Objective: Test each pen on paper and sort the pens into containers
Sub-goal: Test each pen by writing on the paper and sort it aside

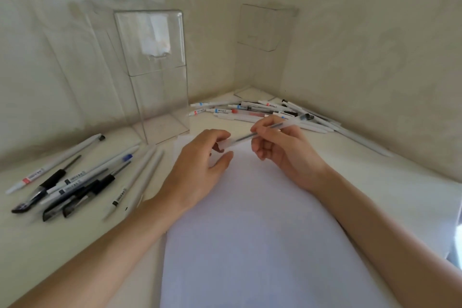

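Head camera view, looking down at a pale table (50, 245) pushed into the corner of a cream, patterned wall. A large white sheet of paper (262, 232) lies in the middle of the table, running from the near edge of the view towards the corner. Two bare forearms reach in from the bottom, and both hands meet above the far end of the sheet.

The right hand (282, 152) has its grip pinched on a slim translucent pen (243, 137), thumb and fingertips closed on the barrel. The pen slants from upper right down to lower left and is held above the paper, not touching it. The left hand (197, 165) has its fingers curled over the pen's frosted lower end, while its thumb lies apart just below.

On the left of the table is a loose heap of pens (72, 182), some white with printed labels, some black with dark rubber sleeves, one with a blue end. A second heap of white pens (262, 110), marked with red, blue and black labels, lies beyond the hands, near the corner.

A tall clear plastic container (160, 97) stands behind the left hand, between the two heaps. Another clear container (265, 30) stands in the corner against the wall, behind the far heap. Whether either container holds pens cannot be told.
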{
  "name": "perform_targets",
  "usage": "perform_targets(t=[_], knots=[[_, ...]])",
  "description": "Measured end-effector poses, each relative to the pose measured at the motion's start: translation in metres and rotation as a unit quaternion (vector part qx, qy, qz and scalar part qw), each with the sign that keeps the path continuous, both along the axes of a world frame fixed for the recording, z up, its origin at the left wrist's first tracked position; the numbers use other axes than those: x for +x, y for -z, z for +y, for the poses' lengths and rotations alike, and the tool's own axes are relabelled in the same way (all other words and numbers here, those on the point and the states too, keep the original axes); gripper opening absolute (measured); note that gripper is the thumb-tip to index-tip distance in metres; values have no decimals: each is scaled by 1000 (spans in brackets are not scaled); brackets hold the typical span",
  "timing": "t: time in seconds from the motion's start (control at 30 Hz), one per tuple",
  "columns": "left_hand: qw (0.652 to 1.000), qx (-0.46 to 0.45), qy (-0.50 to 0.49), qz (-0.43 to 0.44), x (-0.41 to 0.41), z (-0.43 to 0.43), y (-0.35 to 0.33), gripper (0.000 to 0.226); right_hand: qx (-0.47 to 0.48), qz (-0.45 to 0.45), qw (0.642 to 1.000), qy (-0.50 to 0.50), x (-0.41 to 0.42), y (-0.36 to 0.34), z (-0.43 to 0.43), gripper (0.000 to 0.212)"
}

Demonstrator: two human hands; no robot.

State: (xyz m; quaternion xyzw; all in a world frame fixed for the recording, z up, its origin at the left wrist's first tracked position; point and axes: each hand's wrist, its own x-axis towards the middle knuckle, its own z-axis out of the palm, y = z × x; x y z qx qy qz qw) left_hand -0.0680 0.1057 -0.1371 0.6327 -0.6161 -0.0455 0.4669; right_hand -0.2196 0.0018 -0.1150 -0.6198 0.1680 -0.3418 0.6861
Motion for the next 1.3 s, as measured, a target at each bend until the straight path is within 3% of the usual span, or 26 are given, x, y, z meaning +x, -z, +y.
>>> perform_targets(t=[0.17, 0.33, 0.57, 0.73, 0.83, 0.9, 1.0, 1.13, 1.3], knots=[[996, 40, 39, -71, -7, 3, -2, 16, -27, 22, 998, -54, 2, 6, 3, 3], [992, 65, 73, -85, -7, 4, -2, 24, -19, 37, 996, -73, 3, 7, 5, 8], [992, 38, 105, -62, -9, 6, -2, 28, 29, 38, 993, -106, 0, 4, 0, 23], [995, 57, 64, -43, -9, 6, -6, 42, -5, 42, 994, -97, -5, -2, -3, 20], [990, 110, -30, -82, -7, 6, -5, 43, 6, 33, 998, -56, -18, -14, -14, 21], [971, 147, -70, -177, -10, 7, -3, 43, -1, 45, 999, 22, -25, -22, -22, 21], [944, 156, -67, -282, -14, 4, 0, 42, -120, 150, 967, 167, -6, -18, -23, 26], [940, 171, -47, -291, -12, 3, -2, 40, -162, 250, 929, 220, 39, -9, -19, 32], [943, 165, -54, -283, -8, 1, 3, 51, -176, 265, 915, 248, 49, 2, -19, 23]])
